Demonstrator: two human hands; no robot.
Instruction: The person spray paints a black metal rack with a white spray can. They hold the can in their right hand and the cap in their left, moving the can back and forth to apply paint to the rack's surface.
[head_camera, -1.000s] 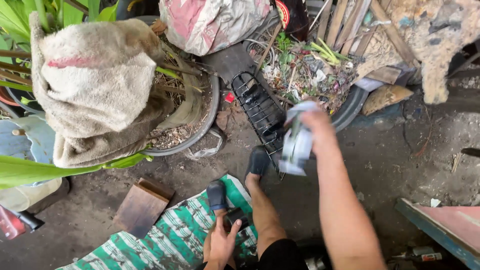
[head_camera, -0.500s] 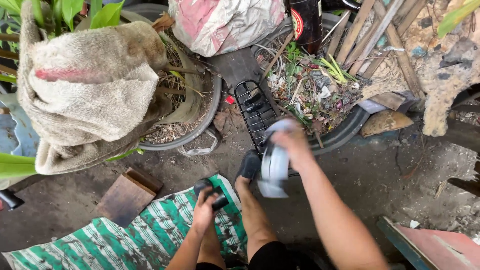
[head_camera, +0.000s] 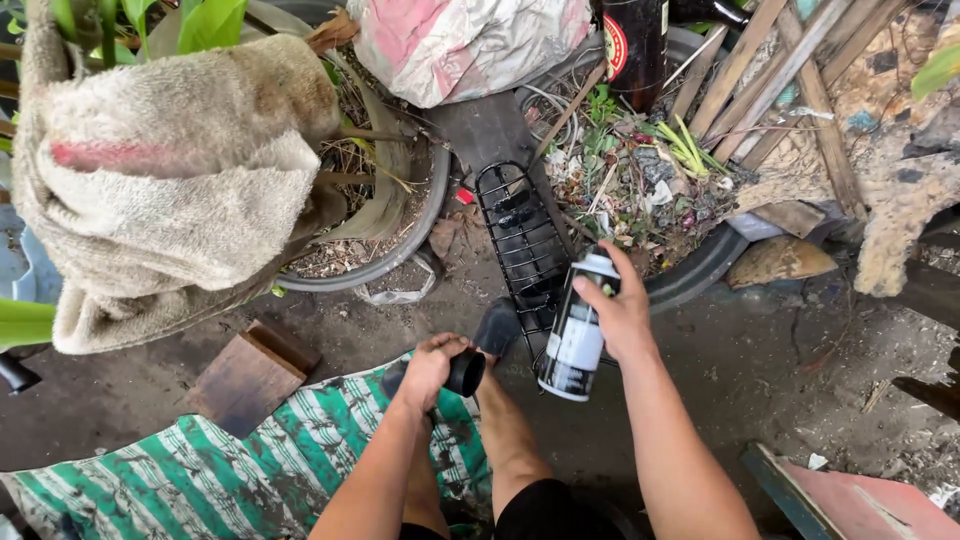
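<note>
We see a beige towel draped over a planter upper left, a striped green cloth on the dirt below. A black wire rack lies centre. Right hand wraps a spray can, held upright just beside the rack's near end. Left hand grips a black cap over the cloth's edge.

left hand: fingers curled shut, arm extended | right hand: closed grip, forefinger raised
</note>
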